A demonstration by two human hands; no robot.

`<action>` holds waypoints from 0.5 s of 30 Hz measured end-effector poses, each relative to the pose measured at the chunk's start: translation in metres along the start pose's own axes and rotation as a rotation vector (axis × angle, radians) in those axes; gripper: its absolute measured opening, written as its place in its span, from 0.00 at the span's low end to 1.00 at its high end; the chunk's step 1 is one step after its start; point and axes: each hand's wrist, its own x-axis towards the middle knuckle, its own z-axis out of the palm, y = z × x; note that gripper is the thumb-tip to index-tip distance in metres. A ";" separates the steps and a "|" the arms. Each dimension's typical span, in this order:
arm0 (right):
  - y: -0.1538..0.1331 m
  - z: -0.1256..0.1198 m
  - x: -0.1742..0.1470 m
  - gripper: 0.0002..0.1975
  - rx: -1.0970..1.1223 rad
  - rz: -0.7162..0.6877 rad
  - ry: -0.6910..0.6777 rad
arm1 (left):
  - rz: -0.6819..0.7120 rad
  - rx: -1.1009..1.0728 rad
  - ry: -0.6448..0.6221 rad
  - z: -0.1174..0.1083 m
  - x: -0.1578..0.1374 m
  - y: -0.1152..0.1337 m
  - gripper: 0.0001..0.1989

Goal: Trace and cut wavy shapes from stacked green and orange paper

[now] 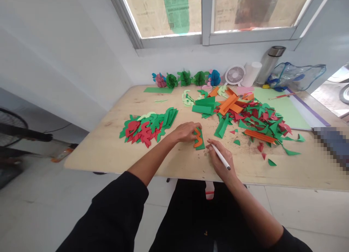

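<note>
My left hand (188,131) presses an orange wavy paper cutout (199,138) down onto a folded green paper strip (201,146) with its fingers. Just to the right, my right hand (221,159) grips a white marker pen (222,157), its tip end close to the green strip. Left of my left hand lies a pile of cut paper shapes, with red ones (144,132) over green ones (170,117). Small paper crumbs dot the wood around the strip.
Right of my hands spreads a heap of red and green scraps (261,117) with folded orange strips (229,103). Along the wall stand honeycomb paper figures (185,78), a small white fan (235,75) and a steel flask (269,65). A blurred dark object (332,143) lies right.
</note>
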 end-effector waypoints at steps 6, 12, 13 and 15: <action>-0.001 0.001 0.000 0.14 0.009 0.028 0.007 | 0.039 -0.010 -0.043 -0.006 0.009 -0.003 0.10; -0.003 -0.001 -0.001 0.14 -0.003 0.036 0.029 | 0.046 -0.131 0.008 -0.005 0.001 -0.008 0.05; -0.003 -0.001 0.000 0.14 0.004 0.034 0.044 | 0.055 -0.169 0.014 -0.006 -0.002 -0.008 0.05; -0.004 -0.001 0.001 0.15 0.029 0.022 0.068 | 0.084 -0.255 0.024 -0.009 -0.009 -0.007 0.05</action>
